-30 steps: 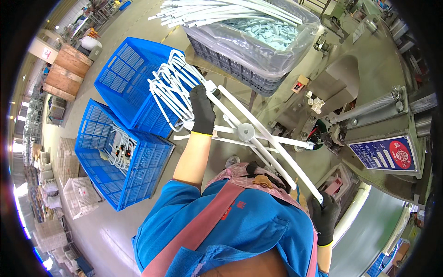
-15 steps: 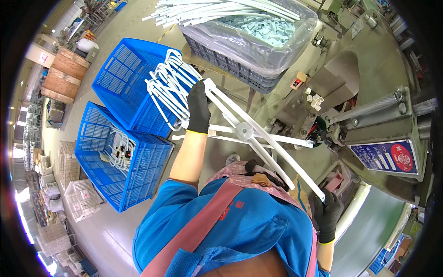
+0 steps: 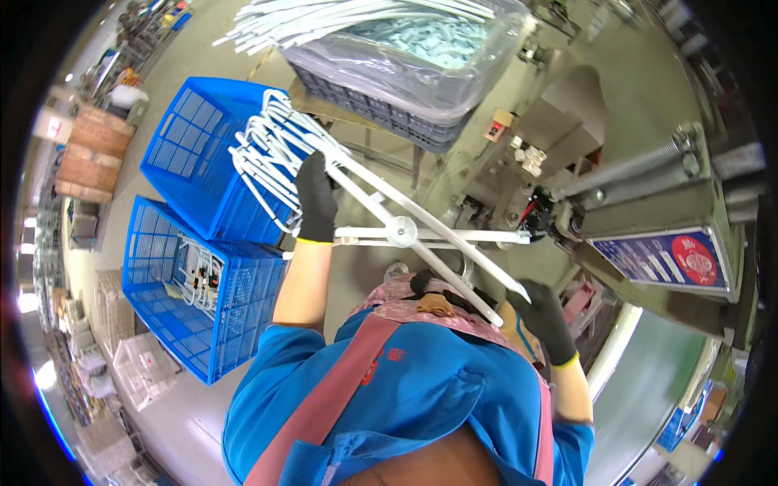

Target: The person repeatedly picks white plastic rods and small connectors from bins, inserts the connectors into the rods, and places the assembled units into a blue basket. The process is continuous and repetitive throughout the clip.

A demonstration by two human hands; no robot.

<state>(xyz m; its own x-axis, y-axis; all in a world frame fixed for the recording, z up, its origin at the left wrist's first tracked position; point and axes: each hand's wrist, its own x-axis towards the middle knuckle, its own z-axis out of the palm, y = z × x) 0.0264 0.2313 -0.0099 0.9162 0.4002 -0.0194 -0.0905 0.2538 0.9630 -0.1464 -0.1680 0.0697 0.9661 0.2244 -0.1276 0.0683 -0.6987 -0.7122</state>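
While the left hand [image 3: 316, 202] grips bundled white plastic hangers [image 3: 271, 154] over the blue mesh crate [image 3: 194, 154], the right hand [image 3: 545, 317] clasps the crossed white rods [image 3: 421, 235].

- White plastic rod frame [image 3: 403, 232]: long thin bars crossing at a round hub, held up level between both hands, one bar running right toward the machine.
- Bundle of white looped hangers [image 3: 267, 154]: bunched at the frame's far-left end, over the blue crate.

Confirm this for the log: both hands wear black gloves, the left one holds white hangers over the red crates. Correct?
Not quite: the crates are blue, not red, as the head view shows. The black-gloved left hand does hold white hangers over them; the right hand is gloved too.
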